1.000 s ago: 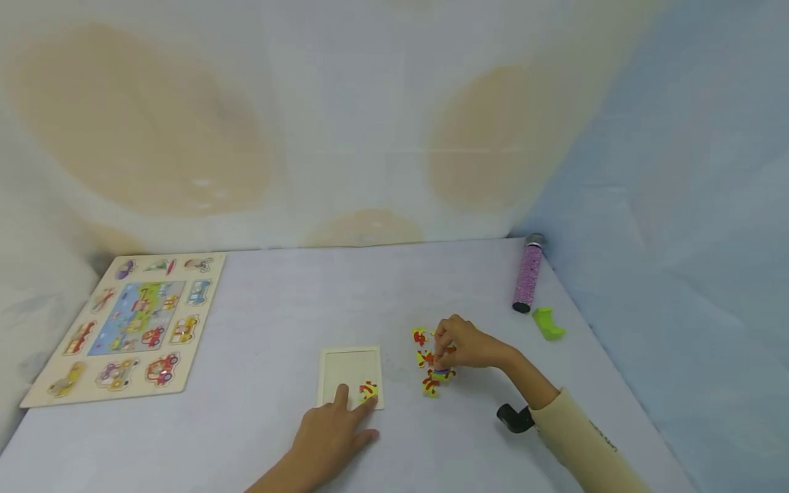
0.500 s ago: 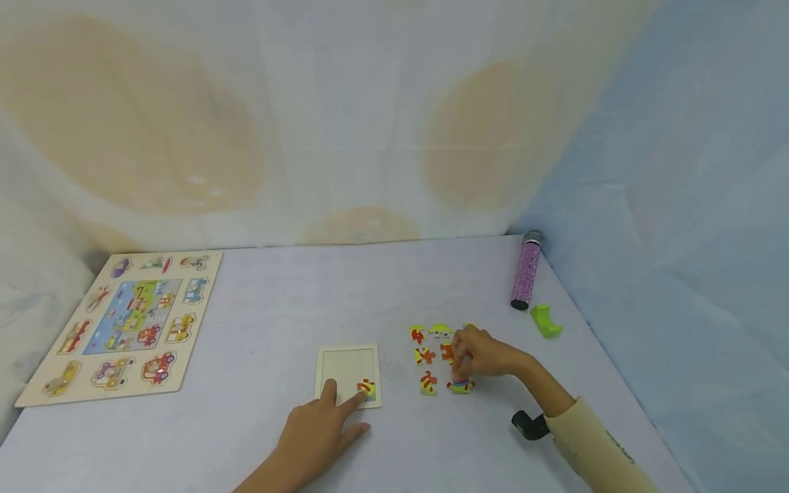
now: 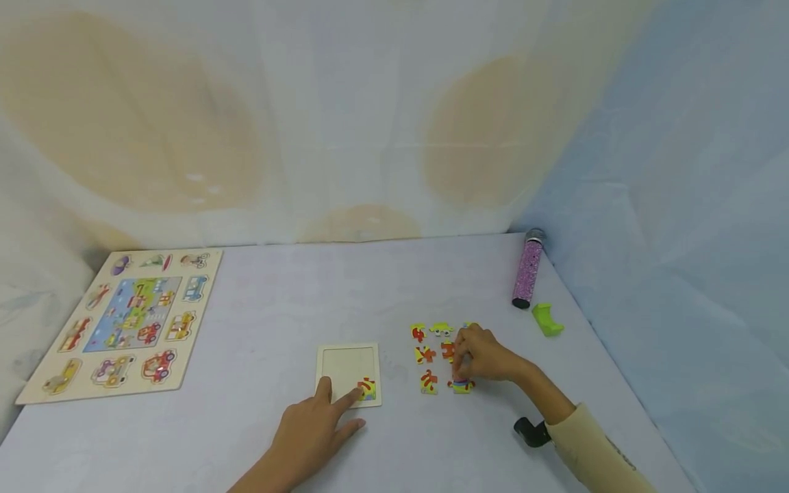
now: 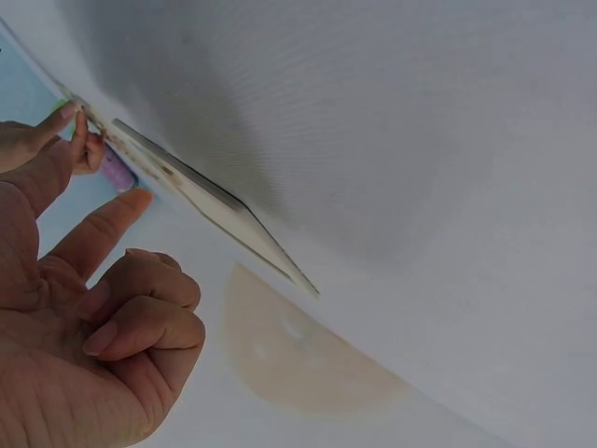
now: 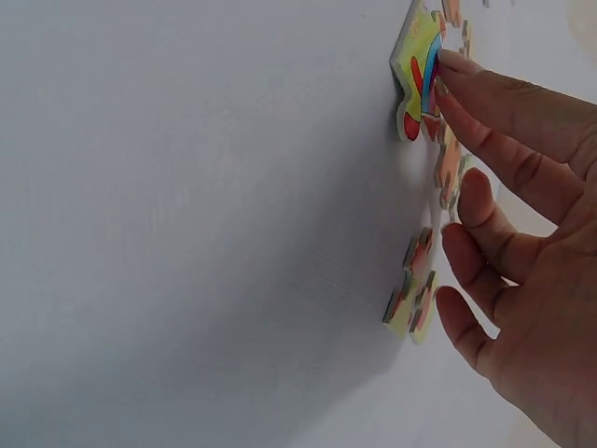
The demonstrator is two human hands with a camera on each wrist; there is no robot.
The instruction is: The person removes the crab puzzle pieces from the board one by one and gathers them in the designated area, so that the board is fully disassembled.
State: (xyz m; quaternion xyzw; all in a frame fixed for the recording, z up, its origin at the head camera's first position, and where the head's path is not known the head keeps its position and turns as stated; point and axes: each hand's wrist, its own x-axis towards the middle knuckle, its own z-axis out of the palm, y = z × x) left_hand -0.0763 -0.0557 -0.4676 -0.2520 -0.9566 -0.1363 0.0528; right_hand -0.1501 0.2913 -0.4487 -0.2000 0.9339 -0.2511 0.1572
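My left hand (image 3: 308, 431) lies at the near side of a shallow wooden puzzle tray (image 3: 348, 347). One finger touches a red and yellow puzzle piece (image 3: 368, 388) in its near right corner; another reaches the near left edge. In the left wrist view, the left hand (image 4: 112, 308) has some fingers bent toward the palm, holding nothing. To the right, my right hand (image 3: 487, 356) pinches a puzzle piece with a rainbow stripe (image 3: 462, 387) at the table. In the right wrist view, thumb and finger meet at this rainbow piece (image 5: 417, 79).
Several loose puzzle pieces (image 3: 428, 381) lie in rows beside the right hand, some partly hidden by it. A large vehicle puzzle board (image 3: 197, 318) lies far left. At the right are a glittery purple microphone (image 3: 527, 274), a green curved block (image 3: 546, 320) and a black object (image 3: 531, 433).
The right hand has moved right with the rainbow piece, uncovering other loose pieces, then stayed nearly still. The left hand has shifted slightly, its finger still on the piece in the tray.
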